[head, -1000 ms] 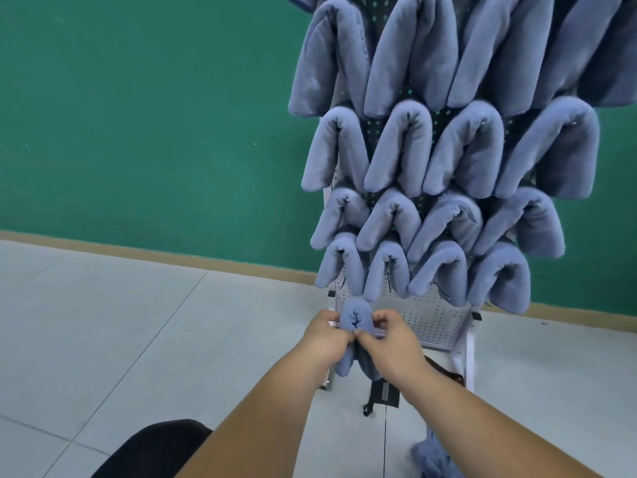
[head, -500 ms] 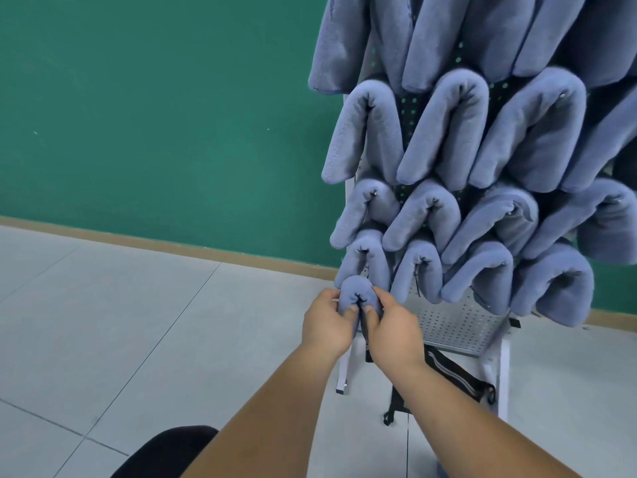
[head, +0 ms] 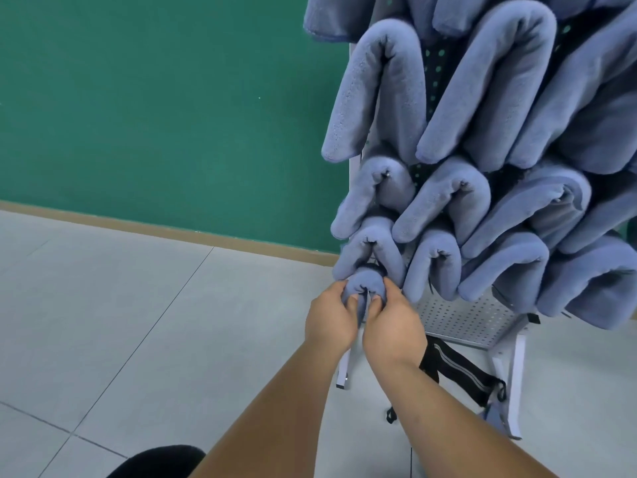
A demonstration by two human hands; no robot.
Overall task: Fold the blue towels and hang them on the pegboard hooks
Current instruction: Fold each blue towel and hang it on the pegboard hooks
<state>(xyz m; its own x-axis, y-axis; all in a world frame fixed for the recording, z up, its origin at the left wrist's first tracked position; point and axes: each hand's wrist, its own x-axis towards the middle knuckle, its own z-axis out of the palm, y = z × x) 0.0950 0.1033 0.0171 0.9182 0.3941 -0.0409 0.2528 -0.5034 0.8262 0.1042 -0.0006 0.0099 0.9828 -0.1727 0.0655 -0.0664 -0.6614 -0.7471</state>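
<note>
Two hands at work: left hand [head: 329, 320] and right hand [head: 393, 327], both closed on one small folded towel [head: 365, 286]. One pegboard [head: 462, 313] on a white stand. At least ten hung towels [head: 382, 98] in view, more cut off by the frame. One black strap [head: 455, 365] below.

free: floor [head: 138, 322] left | blocked: hung towels [head: 448, 201] above, right
</note>
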